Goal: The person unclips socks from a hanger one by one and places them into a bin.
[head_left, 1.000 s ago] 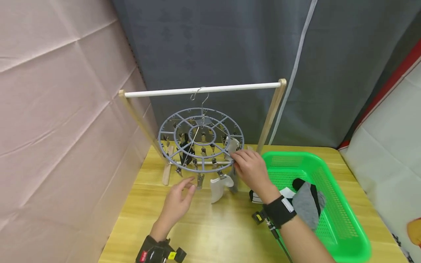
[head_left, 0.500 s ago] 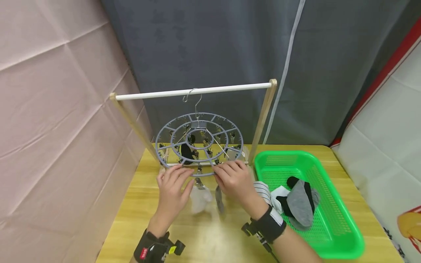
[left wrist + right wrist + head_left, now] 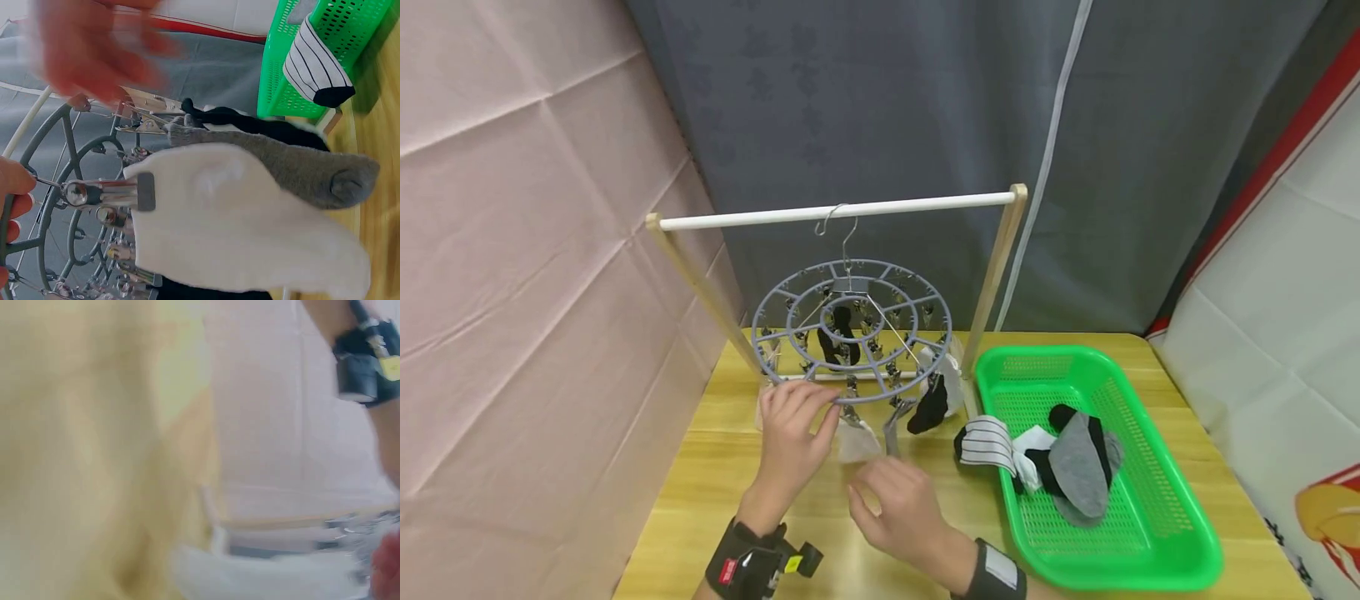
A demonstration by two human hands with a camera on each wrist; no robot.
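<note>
Left hand (image 3: 790,433) grips the round clip hanger's (image 3: 852,329) near rim, by the table's (image 3: 925,467) back edge; right hand (image 3: 901,512) hovers loose, empty. White sock (image 3: 237,225) is clipped, a few others hang; several still wait in the green basket (image 3: 1150,533).

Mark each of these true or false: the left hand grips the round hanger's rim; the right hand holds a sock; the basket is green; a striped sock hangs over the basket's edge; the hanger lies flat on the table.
1. The left hand grips the hanger rim: true.
2. The right hand holds a sock: false, it holds nothing.
3. The basket is green: true.
4. A striped sock hangs over the basket's edge: true.
5. The hanger lies flat on the table: false, it hangs from the white rod.
</note>
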